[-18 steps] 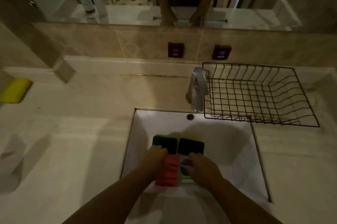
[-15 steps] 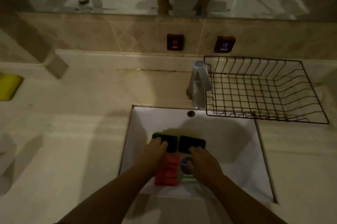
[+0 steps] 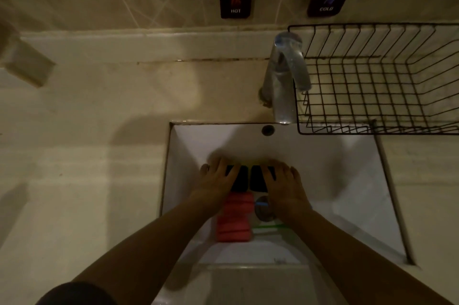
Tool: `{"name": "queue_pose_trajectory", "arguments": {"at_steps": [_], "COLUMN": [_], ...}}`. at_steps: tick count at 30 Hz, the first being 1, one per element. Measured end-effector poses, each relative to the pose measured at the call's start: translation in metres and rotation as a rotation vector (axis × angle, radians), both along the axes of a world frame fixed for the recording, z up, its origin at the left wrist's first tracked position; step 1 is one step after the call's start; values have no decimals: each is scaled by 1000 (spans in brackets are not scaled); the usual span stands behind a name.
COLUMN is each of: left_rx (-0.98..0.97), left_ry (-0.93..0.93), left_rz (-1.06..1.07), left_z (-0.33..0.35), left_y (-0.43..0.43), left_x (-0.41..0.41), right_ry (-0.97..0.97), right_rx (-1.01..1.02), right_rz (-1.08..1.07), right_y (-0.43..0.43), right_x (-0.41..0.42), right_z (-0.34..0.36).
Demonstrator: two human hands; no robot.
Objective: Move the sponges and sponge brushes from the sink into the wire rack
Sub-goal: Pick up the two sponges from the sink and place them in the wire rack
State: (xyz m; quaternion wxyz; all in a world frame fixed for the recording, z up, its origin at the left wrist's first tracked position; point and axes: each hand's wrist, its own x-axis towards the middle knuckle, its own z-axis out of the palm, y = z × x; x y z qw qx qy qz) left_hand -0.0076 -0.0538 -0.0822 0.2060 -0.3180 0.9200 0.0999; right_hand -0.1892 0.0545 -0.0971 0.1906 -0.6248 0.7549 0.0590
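Wire rack (image 3: 380, 81) sits behind-right of sink (image 3: 347, 170).

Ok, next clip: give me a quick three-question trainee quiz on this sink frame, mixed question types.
1. True or false: the wire rack already holds a sponge.
2. Which hand covers the dark sponge nearer the red sponge: A) left hand B) right hand
3. Fill in: the rack stands to the ____ of the tap.

Key: 1 false, the rack holds nothing. 2 A; the left hand lies on the left dark sponge, the right hand on the right dark sponge, both still in the sink. 3 right.
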Motion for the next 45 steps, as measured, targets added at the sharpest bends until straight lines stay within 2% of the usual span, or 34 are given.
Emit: {"name": "queue_pose_trajectory", "arguments": {"at_steps": [9,19,28,34,39,45], "left_rx": [25,-3,66,82,151,73], "left_ry": [-1,15,166,283,394,471], "left_rz": [9,18,66,25,55,-54], "left_z": [-22,-13,35,84,114,144], "left_y": [0,-7,-2,2,7,14], "left_x": [-2,-8,-5,0,0,-18], "right_ry": [5,4,-22,-63,-86,-8], "right_rx": [12,-6,-50,-53,-133,-218], "right_rz": [-30,-26,-1,-47,-102,-82], "right_y": [-8,-11,-2,15,27,40], "right_x": [10,1,-5,-14,-28,-61], "right_z": [-11,-4,60,114,158,198]}}
